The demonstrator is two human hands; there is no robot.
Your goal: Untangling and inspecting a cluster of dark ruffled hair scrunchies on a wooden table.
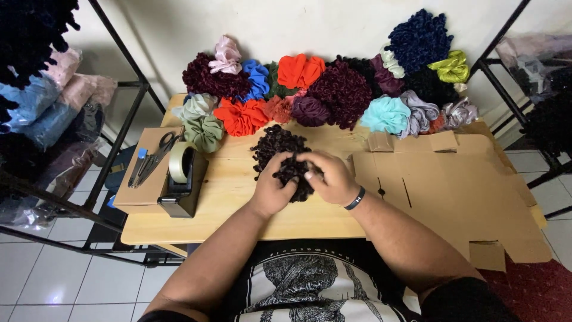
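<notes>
While both hands work together at the counter's middle: the left hand (pixel 271 189) and right hand (pixel 330 177) are curled in and pinching the same dark brown ruffled scrunchie (pixel 292 170).
Scrunchie place: between the two hands, just above the wooden counter (pixel 226 191), with a second dark scrunchie (pixel 277 143) touching it just beyond the fingers.
Doing it well: I judge that a light pinch, with the ruffles fed round evenly, keeps the fabric from bunching.
Flat cardboard box (pixel 453 191): unfolded, just right of the right hand, holding nothing.
Small brown box (pixel 134 185): left of the left hand, closed; scissors (pixel 152 158) lie on it, the tape dispenser (pixel 183 179) beside it.
Coloured scrunchie heap (pixel 333 89): loose beyond the hands, in no container.
</notes>
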